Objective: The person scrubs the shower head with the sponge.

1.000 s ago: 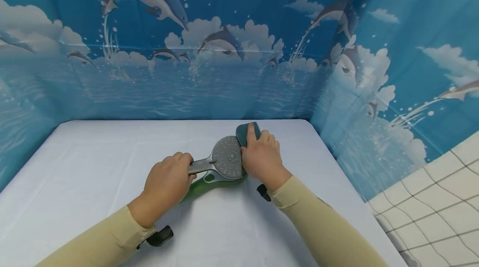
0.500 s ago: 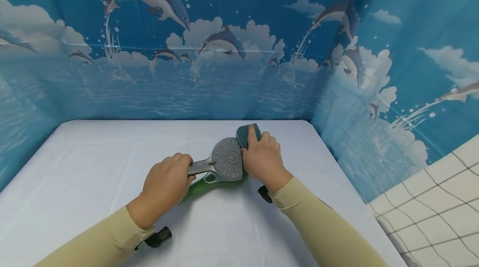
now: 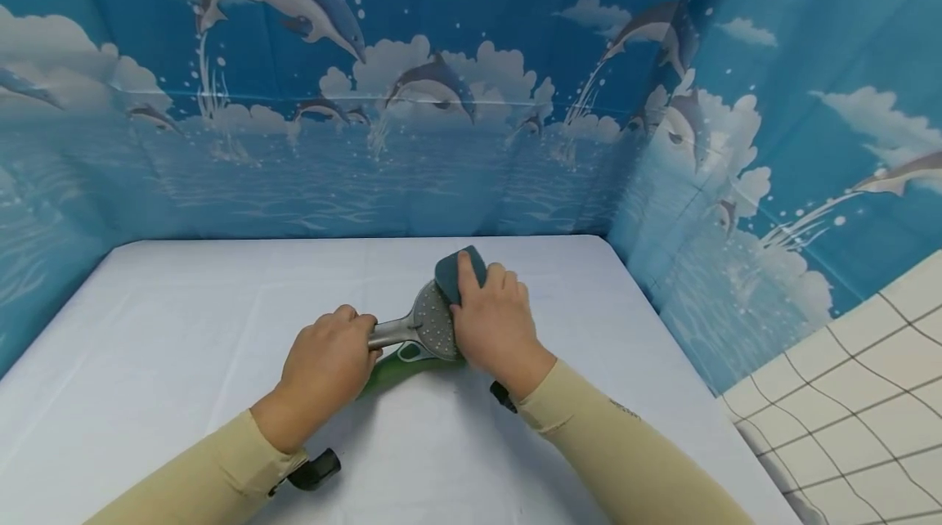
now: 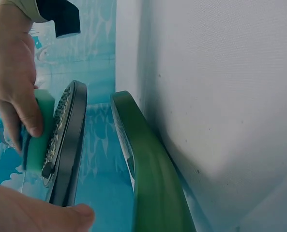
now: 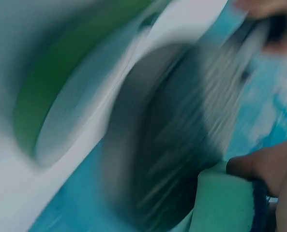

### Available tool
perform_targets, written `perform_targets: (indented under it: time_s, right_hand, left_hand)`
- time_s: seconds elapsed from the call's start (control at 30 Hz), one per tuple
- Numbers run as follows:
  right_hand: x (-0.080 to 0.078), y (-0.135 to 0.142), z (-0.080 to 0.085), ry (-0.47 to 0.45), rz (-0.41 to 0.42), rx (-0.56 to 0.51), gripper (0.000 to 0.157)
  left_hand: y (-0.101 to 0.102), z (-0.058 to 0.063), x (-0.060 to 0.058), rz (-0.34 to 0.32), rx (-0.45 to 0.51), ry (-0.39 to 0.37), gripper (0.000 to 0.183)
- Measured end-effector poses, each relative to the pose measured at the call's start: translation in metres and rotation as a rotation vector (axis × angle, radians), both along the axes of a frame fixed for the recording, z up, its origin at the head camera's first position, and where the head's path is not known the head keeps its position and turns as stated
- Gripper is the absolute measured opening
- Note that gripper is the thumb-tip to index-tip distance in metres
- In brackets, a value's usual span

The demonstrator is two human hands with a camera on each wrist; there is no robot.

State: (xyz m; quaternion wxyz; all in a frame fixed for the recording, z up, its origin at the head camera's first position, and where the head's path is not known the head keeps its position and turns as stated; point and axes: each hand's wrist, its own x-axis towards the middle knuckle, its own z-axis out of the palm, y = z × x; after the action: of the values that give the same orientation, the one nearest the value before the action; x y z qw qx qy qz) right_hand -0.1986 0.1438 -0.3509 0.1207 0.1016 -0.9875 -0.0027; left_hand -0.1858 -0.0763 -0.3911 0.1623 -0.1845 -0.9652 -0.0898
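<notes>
A grey handheld shower head [image 3: 432,327] is held by its handle in my left hand [image 3: 327,365]. My right hand [image 3: 496,333] grips a green sponge [image 3: 450,270] with a darker scouring side, index finger laid along its back. In the left wrist view the sponge [image 4: 44,116] lies against the nozzle face of the shower head [image 4: 71,133], which is turned nearly edge-on. Motion blurs the shower head [image 5: 158,125] in the right wrist view. Below it, a curved green object [image 3: 397,374] with a grey-rimmed hole sits on the table, partly hidden; its kind is unclear.
The table has a white cloth [image 3: 206,320]. Blue curtains [image 3: 309,165] printed with dolphins hang behind it and along both sides. Pale tiles [image 3: 868,394] show at the lower right. A dark wrist-camera mount [image 3: 315,469] juts from under the left cuff.
My right hand and the sponge have moved left over the shower head's face, covering more of it. The shower head has turned to a narrower angle while my left hand stays nearly in place.
</notes>
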Motion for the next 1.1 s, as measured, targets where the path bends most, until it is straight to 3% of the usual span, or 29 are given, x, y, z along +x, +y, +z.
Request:
perform_targets:
  time_s: [0.07,0.13,0.3,0.37,0.47,0.57,0.7,0.8,0.97,1.1]
  right_hand:
    - [-0.006,0.007,0.001,-0.037,-0.047,0.006,0.074]
    - [-0.005,0.005,0.001,-0.047,-0.037,0.012,0.074]
    - [0.012,-0.016,-0.007,0.079,0.14,0.096,0.075]
    - [0.014,-0.017,-0.01,0.119,0.168,0.111,0.074]
    - [0.013,-0.009,-0.009,0.124,0.127,0.09,0.074]
    - [0.007,0.003,-0.005,0.108,0.052,0.057,0.073]
    - [0.0,0.012,0.001,0.081,-0.015,0.022,0.074]
    - [0.001,0.008,0.003,0.088,-0.015,0.026,0.075]
    - [0.011,-0.011,-0.002,0.195,0.081,0.115,0.076]
    - [0.016,-0.015,-0.007,0.177,0.149,0.118,0.075]
  left_hand:
    - [0.0,0.001,0.0,0.007,-0.006,-0.037,0.031]
    - [0.002,0.002,-0.001,0.011,-0.004,-0.069,0.031]
    - [0.01,-0.001,-0.001,-0.034,-0.022,-0.088,0.036]
    - [0.01,-0.003,0.0,-0.055,-0.045,-0.075,0.038]
    - [0.007,-0.003,0.003,-0.076,-0.081,-0.039,0.043]
    - [0.002,0.0,0.004,-0.075,-0.095,-0.054,0.046]
    - [0.0,0.007,0.004,-0.052,-0.048,-0.167,0.044]
    - [0.004,0.01,0.004,-0.038,0.014,-0.243,0.042]
    - [0.013,0.012,0.004,-0.02,0.099,-0.285,0.042]
    - [0.015,0.01,0.005,-0.006,0.123,-0.302,0.039]
